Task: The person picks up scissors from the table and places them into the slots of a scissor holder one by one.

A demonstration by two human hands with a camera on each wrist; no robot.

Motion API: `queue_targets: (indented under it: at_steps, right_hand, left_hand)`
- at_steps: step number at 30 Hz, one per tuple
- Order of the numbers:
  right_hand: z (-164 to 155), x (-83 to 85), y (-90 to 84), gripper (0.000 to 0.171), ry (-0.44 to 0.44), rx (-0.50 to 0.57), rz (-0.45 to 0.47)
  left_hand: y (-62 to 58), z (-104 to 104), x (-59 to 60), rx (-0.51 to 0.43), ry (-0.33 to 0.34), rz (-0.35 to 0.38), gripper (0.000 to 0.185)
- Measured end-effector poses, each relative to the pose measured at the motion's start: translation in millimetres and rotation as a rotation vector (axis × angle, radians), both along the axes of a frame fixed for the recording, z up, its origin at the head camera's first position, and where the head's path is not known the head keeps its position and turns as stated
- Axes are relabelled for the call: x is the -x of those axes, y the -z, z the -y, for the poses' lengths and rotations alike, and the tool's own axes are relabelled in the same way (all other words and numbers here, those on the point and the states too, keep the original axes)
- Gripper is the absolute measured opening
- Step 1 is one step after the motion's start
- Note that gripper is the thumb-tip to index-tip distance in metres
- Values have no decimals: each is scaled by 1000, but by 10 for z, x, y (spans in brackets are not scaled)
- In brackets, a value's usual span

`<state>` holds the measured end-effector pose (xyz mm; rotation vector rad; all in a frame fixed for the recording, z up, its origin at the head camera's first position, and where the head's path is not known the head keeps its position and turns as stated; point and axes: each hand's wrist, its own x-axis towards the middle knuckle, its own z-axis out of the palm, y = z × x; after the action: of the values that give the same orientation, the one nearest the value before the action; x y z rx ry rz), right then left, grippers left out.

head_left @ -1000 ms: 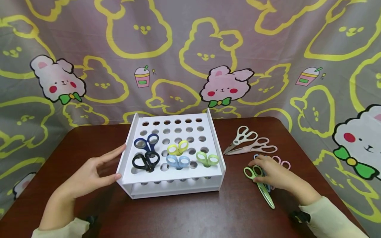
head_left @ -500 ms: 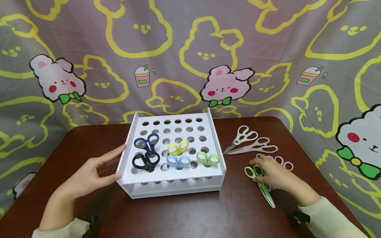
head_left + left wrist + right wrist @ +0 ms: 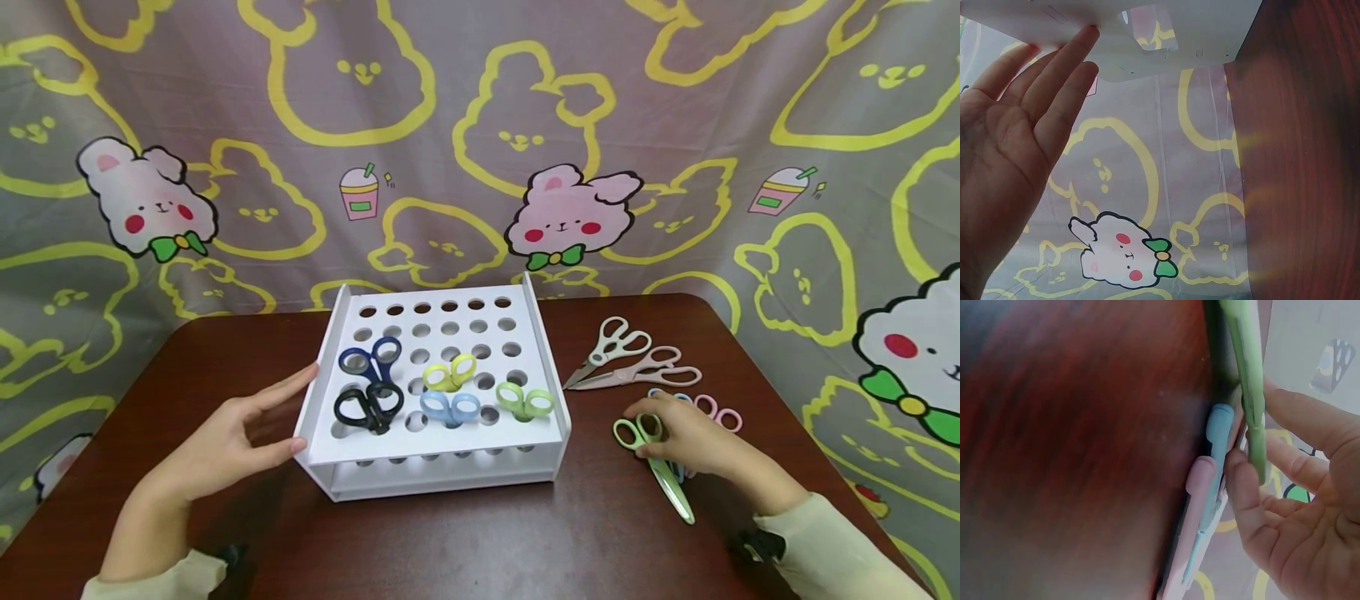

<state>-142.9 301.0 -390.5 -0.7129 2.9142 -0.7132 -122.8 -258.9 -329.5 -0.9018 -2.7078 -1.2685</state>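
Note:
At the table's right, my right hand (image 3: 693, 442) pinches a pair of green scissors (image 3: 665, 483) near its handles, with the blades pointing toward the front. In the right wrist view the green scissors (image 3: 1250, 381) stand edge-on between thumb and fingers. Beneath that hand, partly hidden, lie light blue scissors (image 3: 1219, 431) and pink scissors (image 3: 1197, 481). My left hand (image 3: 217, 442) touches the left side of a white rack (image 3: 547, 358) with straight fingers and thumb. Handles of dark blue (image 3: 385, 369), black (image 3: 372, 407), yellow (image 3: 447, 379), light blue (image 3: 450, 408) and light green scissors (image 3: 522, 402) stick up from its holes.
Behind the right hand, pale green scissors (image 3: 600, 350) and beige-pink scissors (image 3: 622, 375) lie with their tips close to the rack's right side. A patterned curtain (image 3: 420, 83) hangs around the back and sides of the brown table (image 3: 465, 550).
The pink handles and the blue handle beside the right hand have shifted slightly right. The green scissors and right hand have barely moved. The left hand stays against the rack.

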Motion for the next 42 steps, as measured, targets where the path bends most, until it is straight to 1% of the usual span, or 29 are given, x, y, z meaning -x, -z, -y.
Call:
queue_targets:
  at_steps: [3,9,16,18,23,28,36,42]
  right_hand:
    - [-24,14,-2,39,-10,39,9]
    - [-42,23,-25,28,-32,138,68]
    - [-39,17,-6,24,-51,268,145]
    - [-39,14,0,24,-46,286,181]
    - [-42,-3,-11,24,-4,290,236]
    - [-44,-16,-46,25,18,317,214]
    - [-37,-25,-88,26,44,379,145]
    - [-34,-19,-125,27,84,388,126]
  left_hand:
    - [6,-2,2,-1,-1,2,80]
    - [21,0,3,-8,2,5,80]
    - [10,-9,5,-9,4,3,80]
    - [7,-14,4,-5,0,6,80]
    - [3,-20,1,2,-6,10,79]
    - [2,-16,-6,8,-14,14,80]
    - [-2,-7,-8,6,-11,2,80]
    - [-6,-3,-6,5,-6,-3,80]
